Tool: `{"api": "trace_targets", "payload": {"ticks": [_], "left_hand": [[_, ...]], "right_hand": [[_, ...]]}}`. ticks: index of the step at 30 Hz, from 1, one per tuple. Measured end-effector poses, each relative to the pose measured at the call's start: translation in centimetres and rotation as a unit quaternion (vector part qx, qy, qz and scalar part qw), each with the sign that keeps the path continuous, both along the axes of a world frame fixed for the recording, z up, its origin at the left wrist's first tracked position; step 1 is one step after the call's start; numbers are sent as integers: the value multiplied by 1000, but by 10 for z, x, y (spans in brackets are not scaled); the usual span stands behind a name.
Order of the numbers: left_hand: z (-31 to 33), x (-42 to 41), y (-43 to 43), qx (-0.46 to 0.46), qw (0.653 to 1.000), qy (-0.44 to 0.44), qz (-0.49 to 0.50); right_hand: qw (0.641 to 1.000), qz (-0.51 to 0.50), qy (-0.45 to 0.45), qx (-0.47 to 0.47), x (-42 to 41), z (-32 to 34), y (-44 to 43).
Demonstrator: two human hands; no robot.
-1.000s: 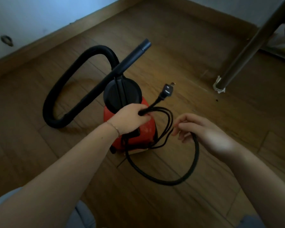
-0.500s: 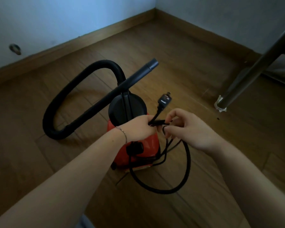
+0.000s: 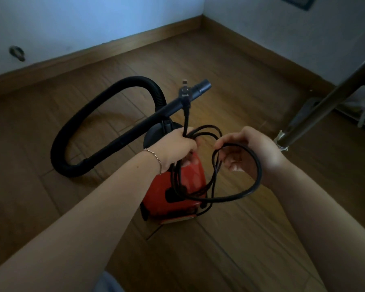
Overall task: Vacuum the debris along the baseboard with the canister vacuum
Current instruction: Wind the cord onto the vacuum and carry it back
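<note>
Red canister vacuum (image 3: 177,187) on wood floor (image 3: 240,81), contents unseen, well apart from baseboard (image 3: 114,48). L. hand (image 3: 176,149) fists bunched power cord (image 3: 259,171) above it, plug (image 3: 184,95) up; R. hand (image 3: 251,147) curls round one loop.

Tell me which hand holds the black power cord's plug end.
The left hand: the black plug stands up just above its fist. The right hand holds only a wide loop of the black power cord.

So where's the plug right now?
In the head view, centre: the plug sticks up on its cord above the left hand, crossing the vacuum's black wand.
</note>
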State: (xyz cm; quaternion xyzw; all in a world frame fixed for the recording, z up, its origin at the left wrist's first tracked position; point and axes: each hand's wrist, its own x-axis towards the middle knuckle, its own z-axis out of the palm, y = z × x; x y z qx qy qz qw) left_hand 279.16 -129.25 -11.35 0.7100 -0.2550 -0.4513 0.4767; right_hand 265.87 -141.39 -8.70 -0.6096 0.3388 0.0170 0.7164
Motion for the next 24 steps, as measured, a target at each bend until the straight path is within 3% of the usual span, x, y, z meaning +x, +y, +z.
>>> {"api": "trace_targets", "payload": {"ticks": [3,8,14,20,24], "left_hand": [[5,12,6,-31,997,44,50],[16,34,19,-128,965,194,122],[22,38,28,-185,927,310,103],[21,42,31,-162,937,275,139],[17,44,32,-156,939,266,152]], "right_hand": [[999,-21,-15,-46,-12,-10,-10],[988,-78,53,-123,-29,-34,-19],[961,-31,58,-270,-16,-43,-24],[960,-25,76,-267,-13,-38,-23],[948,33,105,-299,-20,-43,-20]]}}
